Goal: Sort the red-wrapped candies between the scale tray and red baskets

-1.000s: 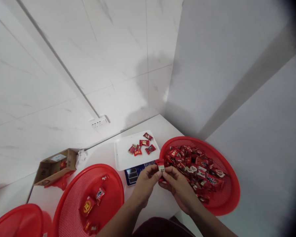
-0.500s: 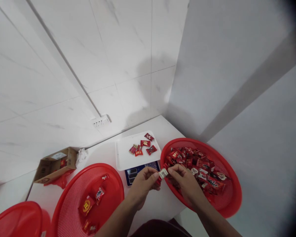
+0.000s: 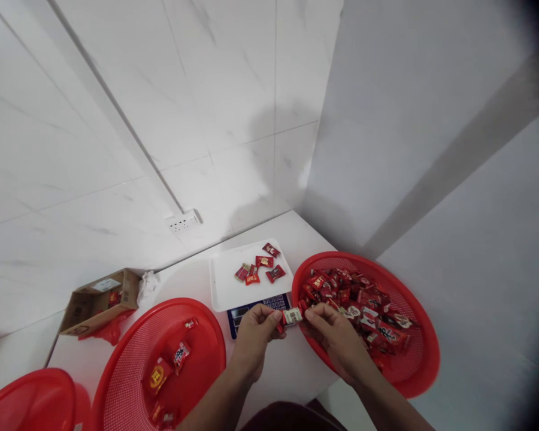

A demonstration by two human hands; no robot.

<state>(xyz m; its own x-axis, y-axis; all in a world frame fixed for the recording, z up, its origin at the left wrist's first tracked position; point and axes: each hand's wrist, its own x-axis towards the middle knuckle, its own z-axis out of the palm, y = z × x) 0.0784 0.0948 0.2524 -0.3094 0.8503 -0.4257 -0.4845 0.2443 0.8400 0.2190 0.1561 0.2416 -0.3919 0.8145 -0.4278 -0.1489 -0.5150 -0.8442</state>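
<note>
A small wrapped candy [image 3: 292,316] with red ends and a pale printed middle is stretched between my two hands. My left hand [image 3: 255,336] pinches its left end, and my right hand [image 3: 335,336] pinches the other. Both hands are above the front of a digital scale, whose dark blue panel [image 3: 240,315] is partly covered by my left fingers. Several red candies [image 3: 265,261] lie on the scale's white tray [image 3: 227,284]. Close by on the right, a red mesh basket [image 3: 424,359] holds a heap of wrapped candies [image 3: 371,305], and my right hand overlaps its near left edge.
To the left, another red basket [image 3: 206,359] has a few packets [image 3: 158,376] inside. Further left are a red container [image 3: 27,398] and an open cardboard box [image 3: 90,305] with red packets. Crumpled white tissue [image 3: 148,286] lies near the box. Walls rise behind and right, with a socket [image 3: 184,221].
Both hands have shifted slightly left with the candy. It now lies more level, with more of its pale printed band showing between my fingers.
</note>
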